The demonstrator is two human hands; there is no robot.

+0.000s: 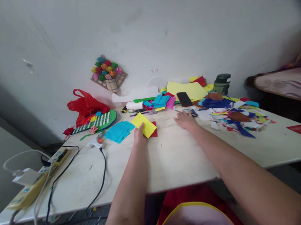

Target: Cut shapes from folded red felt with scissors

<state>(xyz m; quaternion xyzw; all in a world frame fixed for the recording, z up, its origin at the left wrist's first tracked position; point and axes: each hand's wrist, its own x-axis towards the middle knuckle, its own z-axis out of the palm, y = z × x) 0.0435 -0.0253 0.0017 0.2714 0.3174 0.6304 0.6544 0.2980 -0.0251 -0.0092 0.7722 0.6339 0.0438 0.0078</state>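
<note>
My left hand (139, 135) pinches a square of yellow paper (145, 125) by its lower edge, thumb on top. Under and beside it a red paper piece (154, 130) lies on the table. Just left of that hand are overlapping blue paper squares (119, 131). My right hand (185, 120) rests low over the table with its fingers stretched forward. A dark object, perhaps a scissors handle (193, 113), lies against its far right side, partly hidden by the hand.
A heap of paper scraps (232, 111) covers the right side, near a dark green jar (222, 84). Behind lie a phone (184, 99) and coloured sheets (187, 89). On the left are a red bag (87, 104), a glue gun (97, 141), cables and a power strip (40, 182).
</note>
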